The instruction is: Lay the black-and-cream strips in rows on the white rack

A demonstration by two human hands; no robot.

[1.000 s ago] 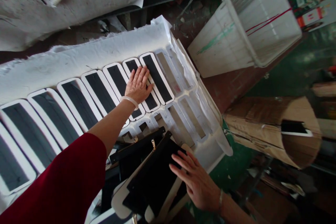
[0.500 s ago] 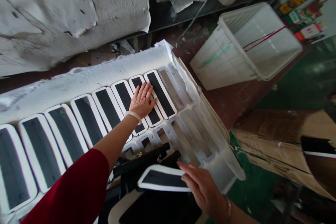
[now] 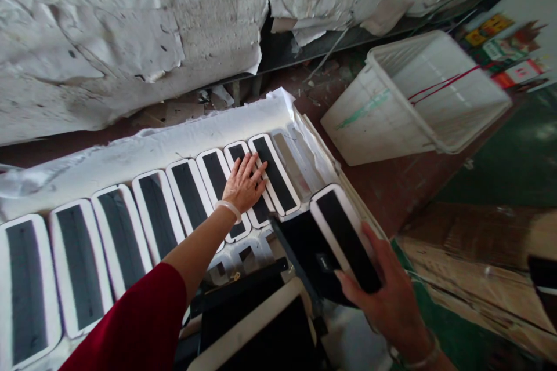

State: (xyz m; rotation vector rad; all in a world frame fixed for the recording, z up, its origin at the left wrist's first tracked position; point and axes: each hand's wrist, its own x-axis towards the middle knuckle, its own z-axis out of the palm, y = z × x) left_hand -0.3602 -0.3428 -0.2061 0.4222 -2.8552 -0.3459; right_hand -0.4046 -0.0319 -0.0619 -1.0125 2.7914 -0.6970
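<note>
Right hand [image 3: 387, 287] now has the white-rimmed panel [image 3: 346, 235] up and over the tray's right part, face showing; half a second ago it was low, near edge-on over the pile. Left hand [image 3: 245, 184] hasn't left the row of panels [image 3: 152, 208]: palm down, fingers slightly apart, not gripping.

Right thumb and fingers are clamped on the held panel's near end. Panel sits just right of the row's last one; can't tell if it touches the tray [image 3: 130, 151]. A black piece [image 3: 300, 243] hangs behind it; can't tell if they're joined.

My take: grip by the rim, off the dark face, keep it parallel to the row, light pressure with the left so neighbours don't skew.

In the way: that black piece, plus the pile of black pieces [image 3: 261, 339] at the near edge; snag risk. Clear of the work: white bin [image 3: 365, 127] beyond the tray, cardboard [image 3: 470, 278] at right, paper-covered bench [image 3: 108, 40] behind.
</note>
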